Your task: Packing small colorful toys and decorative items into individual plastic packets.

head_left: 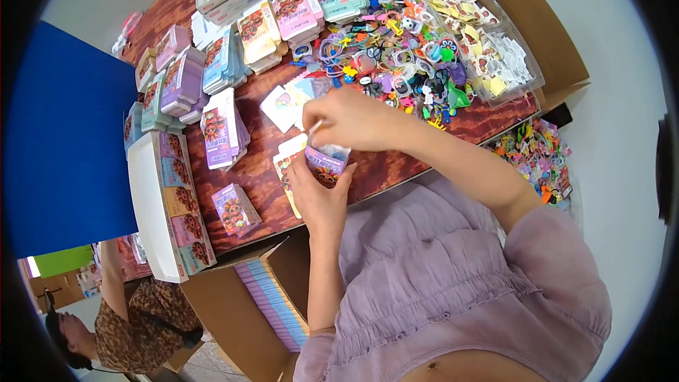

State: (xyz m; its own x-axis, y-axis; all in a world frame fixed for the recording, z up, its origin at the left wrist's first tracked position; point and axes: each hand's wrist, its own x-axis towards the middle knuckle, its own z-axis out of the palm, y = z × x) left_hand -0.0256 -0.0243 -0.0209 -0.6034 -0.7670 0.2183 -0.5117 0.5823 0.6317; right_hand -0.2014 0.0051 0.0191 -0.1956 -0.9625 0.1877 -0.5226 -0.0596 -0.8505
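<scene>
My left hand (318, 194) is wrapped round a small purple printed box (327, 164), open at the top, near the table's front edge. Just above that opening is my right hand (350, 119), its fingers pinched on a small white piece (316, 127) whose kind I cannot make out. Something clear or pale shows inside the box, partly covered by my right hand. A yellow printed carton (284, 158) lies beside my left hand. Beyond my fingers lie white and pastel cards (283, 107). To the left sits a short stack of purple cartons (235, 210).
A heap of colourful small trinkets (396, 56) covers the back right. Beside it, a clear tray (534, 78) holds folded paper slips. Flat carton stacks (297, 10) line the back. An upright display box (152, 205) stands left. A cardboard box (233, 325) is below; another person (134, 325) is at lower left.
</scene>
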